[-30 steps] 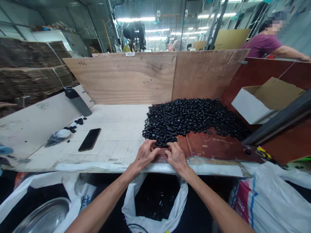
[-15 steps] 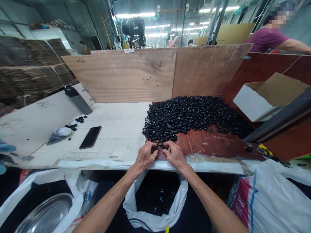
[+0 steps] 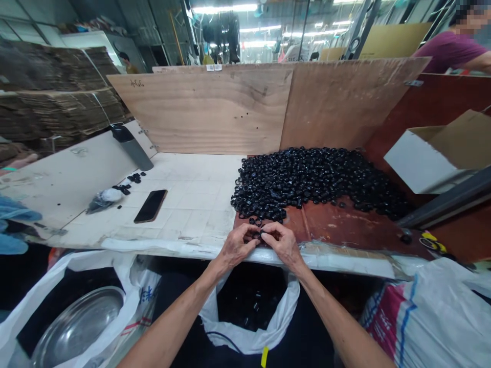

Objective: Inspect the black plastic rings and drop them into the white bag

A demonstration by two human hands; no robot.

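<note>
A wide heap of small glossy black ring-shaped parts [image 3: 314,176] lies on the reddish-brown board. At its near edge my left hand [image 3: 238,244] and my right hand [image 3: 283,244] almost meet, thumbs and forefingers pinched together. Between my right fingertips shows one small black part [image 3: 262,232]. My left fingers close over dark parts too, mostly hidden by the fingers. A few loose black rings [image 3: 254,221] rest just beyond my fingertips. Below the table edge hangs an open white sack [image 3: 249,345] with black pieces inside.
On the pale left side lie a phone [image 3: 151,206], a grey bottle [image 3: 134,148] and a small plastic bag [image 3: 105,199]. A white carton [image 3: 416,161] and yellow-handled scissors [image 3: 433,243] are at right. Blue gloves [image 3: 15,220] show at far left; a person in purple [image 3: 448,48] stands behind.
The view has shifted, so the table appears further right. My hands have drawn closer together, and a black part now shows at my right fingertips. Blue gloves come further into view at left.
</note>
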